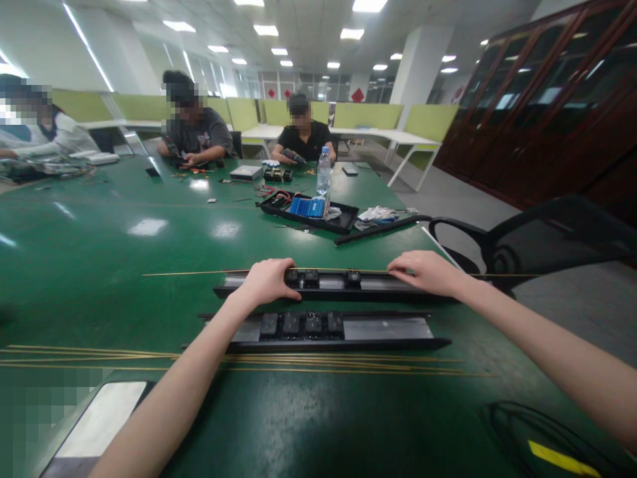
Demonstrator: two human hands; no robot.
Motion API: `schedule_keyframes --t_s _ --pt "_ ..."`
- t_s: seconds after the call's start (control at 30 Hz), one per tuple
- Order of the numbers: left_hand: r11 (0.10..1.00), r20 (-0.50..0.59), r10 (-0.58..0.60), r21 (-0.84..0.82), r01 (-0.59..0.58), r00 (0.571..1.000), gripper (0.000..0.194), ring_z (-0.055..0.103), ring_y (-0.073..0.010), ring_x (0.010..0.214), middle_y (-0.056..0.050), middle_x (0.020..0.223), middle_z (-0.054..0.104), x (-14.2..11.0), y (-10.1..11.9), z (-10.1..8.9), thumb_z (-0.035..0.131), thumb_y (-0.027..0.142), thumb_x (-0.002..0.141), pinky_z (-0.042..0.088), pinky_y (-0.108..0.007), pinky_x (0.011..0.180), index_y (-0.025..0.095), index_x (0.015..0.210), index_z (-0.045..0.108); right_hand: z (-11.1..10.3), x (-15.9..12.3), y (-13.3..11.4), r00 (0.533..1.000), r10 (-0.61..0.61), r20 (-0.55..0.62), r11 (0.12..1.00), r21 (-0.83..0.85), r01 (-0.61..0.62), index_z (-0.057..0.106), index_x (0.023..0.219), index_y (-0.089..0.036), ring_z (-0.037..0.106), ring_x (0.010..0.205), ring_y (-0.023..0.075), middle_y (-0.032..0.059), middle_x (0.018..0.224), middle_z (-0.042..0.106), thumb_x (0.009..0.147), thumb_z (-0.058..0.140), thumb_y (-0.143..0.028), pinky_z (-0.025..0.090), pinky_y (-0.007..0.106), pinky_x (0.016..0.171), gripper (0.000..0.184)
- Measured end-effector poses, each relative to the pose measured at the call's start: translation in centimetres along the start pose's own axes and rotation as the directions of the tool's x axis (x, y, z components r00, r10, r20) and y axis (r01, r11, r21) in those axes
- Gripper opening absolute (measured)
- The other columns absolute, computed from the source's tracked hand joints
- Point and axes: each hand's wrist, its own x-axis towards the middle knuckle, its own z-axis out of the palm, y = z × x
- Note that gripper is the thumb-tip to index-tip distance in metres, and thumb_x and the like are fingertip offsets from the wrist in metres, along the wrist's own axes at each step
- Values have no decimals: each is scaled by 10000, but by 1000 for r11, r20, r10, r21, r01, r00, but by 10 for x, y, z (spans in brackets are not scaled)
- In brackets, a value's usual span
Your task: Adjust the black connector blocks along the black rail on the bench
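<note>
A long black channel (pixel 328 293) with a silvery inside lies across the green table, and several small black blocks (pixel 353 279) sit in it. My left hand (pixel 266 282) is closed across this channel, thumb at the near wall and fingers at the far edge. Along that far edge runs a thin brass-coloured rod (pixel 184 273). My right hand (pixel 423 272) pinches the rod near the channel's right part; its fingertips are partly hidden. Closer to me lies a second black channel (pixel 393 330) with several black blocks (pixel 291 325) side by side.
Several loose brass-coloured rods (pixel 348 365) lie in front. Farther back are a black tray (pixel 343 219) with tools, a water bottle (pixel 323 171), gloves (pixel 375 217) and a black strip (pixel 378 231). A cable (pixel 527 415) lies front right, an office chair (pixel 547 232) beyond. Three people sit opposite.
</note>
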Motion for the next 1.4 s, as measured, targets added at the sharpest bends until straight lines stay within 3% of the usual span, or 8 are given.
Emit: schedule_keyframes --t_s 0.37,0.73,0.93,1.23,1.4 --pt "1000 15 -7 0 7 1000 718 695 -346 1028 -103 1147 743 -1 3 -3 762 682 645 522 -381 802 248 1203 636 -6 -27 19 999 -25 -29 999 -47 23 757 978 -248 676 805 206 62 872 739 984 477 -347 505 327 744 297" --pt "1000 14 -3 9 3 1000 690 699 -349 1020 -101 1125 748 -2 4 -4 767 672 649 524 -379 783 241 1173 642 1 -62 49 1000 -1 -30 988 -157 -4 754 1016 -223 666 827 202 79 916 733 1003 460 -345 494 322 743 319" --pt "1000 18 -11 12 11 1000 701 699 -343 1028 -95 1139 746 -1 4 -2 763 681 646 522 -373 789 252 1184 632 -9 -83 64 995 92 32 978 -190 -84 775 952 -225 645 829 235 124 875 727 967 523 -325 469 339 725 271" --pt "1000 15 -3 12 3 1000 712 699 -341 1021 -94 1137 745 -1 3 0 753 695 647 520 -374 784 253 1191 627 -2 -128 118 977 202 67 966 -177 -188 776 919 -238 656 810 227 128 897 730 922 593 -373 467 333 692 227" --pt "1000 16 -8 8 8 1000 700 698 -338 1028 -96 1148 743 -1 4 -2 755 685 649 520 -369 790 254 1186 628 -5 -142 125 951 295 94 945 -178 -276 780 935 -231 668 850 235 163 969 740 917 604 -382 466 336 697 233"
